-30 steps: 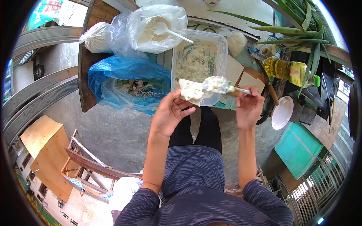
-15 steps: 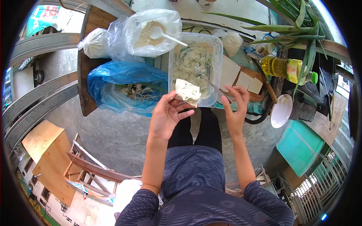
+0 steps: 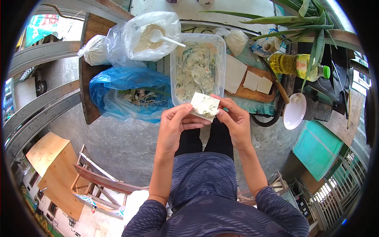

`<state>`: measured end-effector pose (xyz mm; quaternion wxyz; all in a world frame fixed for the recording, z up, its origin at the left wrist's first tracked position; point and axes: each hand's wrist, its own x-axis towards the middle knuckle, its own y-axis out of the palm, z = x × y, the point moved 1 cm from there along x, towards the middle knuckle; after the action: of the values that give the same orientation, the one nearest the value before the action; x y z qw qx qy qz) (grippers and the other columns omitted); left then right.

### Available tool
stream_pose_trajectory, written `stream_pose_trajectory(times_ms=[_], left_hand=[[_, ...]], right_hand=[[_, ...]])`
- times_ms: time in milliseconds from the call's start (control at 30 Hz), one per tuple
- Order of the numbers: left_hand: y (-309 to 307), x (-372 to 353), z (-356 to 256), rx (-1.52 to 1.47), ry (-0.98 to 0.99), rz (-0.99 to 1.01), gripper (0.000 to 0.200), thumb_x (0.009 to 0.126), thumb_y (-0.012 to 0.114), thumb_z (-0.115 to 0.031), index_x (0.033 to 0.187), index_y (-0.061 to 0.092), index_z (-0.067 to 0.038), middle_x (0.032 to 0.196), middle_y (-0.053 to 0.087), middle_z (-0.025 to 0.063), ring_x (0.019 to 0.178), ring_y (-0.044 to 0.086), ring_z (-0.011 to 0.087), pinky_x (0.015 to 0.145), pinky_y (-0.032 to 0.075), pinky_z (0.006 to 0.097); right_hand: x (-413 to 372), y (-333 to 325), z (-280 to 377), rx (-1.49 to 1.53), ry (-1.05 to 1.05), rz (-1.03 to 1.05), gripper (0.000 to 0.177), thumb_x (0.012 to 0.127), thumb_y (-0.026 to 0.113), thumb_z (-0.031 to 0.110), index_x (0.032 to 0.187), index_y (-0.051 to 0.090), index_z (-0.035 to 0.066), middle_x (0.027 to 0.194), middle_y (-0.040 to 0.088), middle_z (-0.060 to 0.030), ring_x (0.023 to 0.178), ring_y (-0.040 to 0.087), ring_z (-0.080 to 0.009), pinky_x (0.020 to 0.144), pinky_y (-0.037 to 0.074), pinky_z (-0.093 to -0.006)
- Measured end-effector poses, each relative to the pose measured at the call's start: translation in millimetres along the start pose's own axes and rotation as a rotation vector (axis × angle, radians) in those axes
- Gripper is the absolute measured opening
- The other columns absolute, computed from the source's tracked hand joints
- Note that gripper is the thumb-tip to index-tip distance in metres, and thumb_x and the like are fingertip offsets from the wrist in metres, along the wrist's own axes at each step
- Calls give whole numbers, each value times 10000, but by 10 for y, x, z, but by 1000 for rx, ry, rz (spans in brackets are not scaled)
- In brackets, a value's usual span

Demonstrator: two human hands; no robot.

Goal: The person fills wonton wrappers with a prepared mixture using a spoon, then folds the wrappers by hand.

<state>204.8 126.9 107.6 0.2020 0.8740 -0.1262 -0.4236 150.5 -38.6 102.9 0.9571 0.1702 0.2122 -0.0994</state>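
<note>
Both hands hold a square dough wrapper (image 3: 205,106) with a pale filling flecked with green on it. My left hand (image 3: 173,124) supports it from the left, thumb on the edge and fingers beneath. My right hand (image 3: 235,123) pinches its right edge between thumb and fingers. Just beyond the hands, a clear plastic tub (image 3: 173,75) contains more of the same creamy mixture, and a thin utensil handle sticks up near its front, partly hidden. To the right, more square wrappers (image 3: 257,83) lie on a wooden board (image 3: 244,93), beside a larger pale sheet (image 3: 233,73).
Left of the tub are a blue plastic bag (image 3: 114,81) with rooted scraps and a clear bag (image 3: 130,35) of powder with a white spoon (image 3: 167,38). At right lie an oil bottle (image 3: 298,66), a knife (image 3: 278,83), a white bowl (image 3: 295,111) and long green leaves (image 3: 284,20).
My right hand has let go of the utensil, leaving it in the tub, and now grips the wrapper's right edge. My left hand has brought the wrapper slightly right, turning it.
</note>
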Motion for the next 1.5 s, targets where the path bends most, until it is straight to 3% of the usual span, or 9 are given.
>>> stream_pose_trajectory(times_ms=[267, 533, 733, 933, 1267, 1433, 1500], left_hand=[[103, -80, -2, 161, 101, -94, 331, 934, 515, -197, 1074, 605, 89, 880, 673, 166, 744, 687, 223, 668, 562, 278], [220, -184, -4, 324, 175, -122, 322, 956, 483, -195, 1119, 608, 52, 865, 678, 119, 769, 668, 173, 699, 536, 274], [175, -259, -5, 274, 272, 111, 329, 924, 452, -72, 1222, 542, 33, 939, 671, 136, 822, 670, 197, 718, 533, 284], [209, -292, -38, 442, 261, 99, 381, 865, 480, 56, 1241, 531, 16, 969, 668, 148, 832, 677, 214, 709, 546, 278], [138, -291, 26, 460, 381, 97, 326, 782, 619, 76, 1101, 635, 12, 893, 683, 122, 768, 671, 174, 665, 546, 256], [244, -278, -34, 587, 642, 89, 276, 684, 709, 68, 949, 702, -9, 854, 683, 115, 750, 642, 143, 619, 516, 229], [280, -286, -26, 596, 629, 95, 253, 668, 718, 64, 910, 706, -5, 859, 682, 118, 768, 647, 153, 627, 517, 231]], right_hand=[[-50, 23, 14, 111, 88, 13, 413, 820, 614, -43, 1227, 563, 6, 957, 523, -5, 830, 486, -71, 748, 433, -199], [-79, 89, -42, 115, 27, -31, 445, 797, 637, -52, 1232, 549, -13, 969, 520, -16, 849, 505, -68, 776, 457, -209], [-117, 109, -68, 130, -5, -96, 397, 805, 640, -37, 1196, 573, -21, 1046, 553, -39, 886, 520, -73, 811, 451, -227], [-169, 131, 13, 230, 18, -63, 344, 837, 612, -14, 1179, 585, -20, 1122, 554, -61, 995, 538, -104, 873, 442, -262], [-286, 117, 154, 78, -138, -21, 321, 834, 609, -16, 1155, 605, -19, 1098, 553, -80, 1007, 536, -138, 881, 439, -276], [-359, 23, 208, -121, -300, -49, 347, 734, 686, -24, 1076, 666, 30, 1026, 603, -64, 955, 549, -148, 835, 440, -274], [-382, -31, 233, -220, -353, -64, 344, 689, 711, -24, 1024, 692, 49, 988, 633, -57, 927, 555, -154, 812, 439, -273]])
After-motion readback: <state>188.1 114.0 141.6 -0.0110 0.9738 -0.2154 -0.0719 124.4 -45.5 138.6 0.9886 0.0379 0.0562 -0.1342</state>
